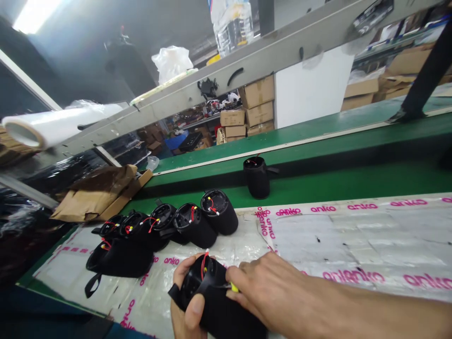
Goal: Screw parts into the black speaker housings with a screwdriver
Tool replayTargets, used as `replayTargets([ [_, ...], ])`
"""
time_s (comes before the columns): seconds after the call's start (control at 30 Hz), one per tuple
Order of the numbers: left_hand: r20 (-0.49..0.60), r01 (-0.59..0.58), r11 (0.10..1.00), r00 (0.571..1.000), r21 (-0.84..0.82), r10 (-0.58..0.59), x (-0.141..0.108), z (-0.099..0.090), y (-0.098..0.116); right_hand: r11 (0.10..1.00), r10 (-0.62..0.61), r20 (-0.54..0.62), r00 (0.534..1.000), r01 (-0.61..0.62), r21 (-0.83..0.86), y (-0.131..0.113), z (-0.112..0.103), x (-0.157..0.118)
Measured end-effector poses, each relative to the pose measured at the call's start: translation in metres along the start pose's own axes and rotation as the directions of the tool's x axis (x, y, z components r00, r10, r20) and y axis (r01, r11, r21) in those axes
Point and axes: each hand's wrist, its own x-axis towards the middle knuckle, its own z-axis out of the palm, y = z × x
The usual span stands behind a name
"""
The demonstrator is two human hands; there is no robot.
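My left hand point(190, 310) is wrapped round a black fabric-covered cylindrical speaker housing point(229, 313), its open end tilted up and toward the left. Red wires point(204, 266) with small connectors stick out of that opening, and a black strap loop hangs at its left side. Pinched in my right hand point(264, 287) is a small tool with a yellow handle point(234, 286). Its thin metal tip meets the housing near the rim; the exact kind of tool is mostly hidden by my fingers.
Several similar housings point(219, 212) with red wires stand in a row behind, and one point(120, 259) lies on its side. Another housing point(256, 177) stands on the green conveyor belt point(335, 174). Printed plastic sheeting point(300, 235) covers the worktop. Flattened cardboard point(95, 193) lies at left.
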Motion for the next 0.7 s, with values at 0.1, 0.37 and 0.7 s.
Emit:
replayTargets([
  [0.1,-0.020,0.092,0.989,0.995,-0.118,-0.095,-0.002,-0.003,-0.001,0.975,0.156,-0.020,0.987,-0.151,0.165,0.003,0.009,-0.007],
  [0.37,-0.050,0.084,0.984,0.994,-0.154,-0.093,-0.001,-0.007,0.001,0.976,0.141,-0.022,0.990,-0.135,0.173,0.003,0.019,-0.016],
  [0.7,-0.068,0.176,0.961,0.979,-0.214,-0.194,-0.027,0.002,-0.025,0.963,0.165,0.105,0.981,-0.183,0.199,-0.003,0.012,-0.012],
])
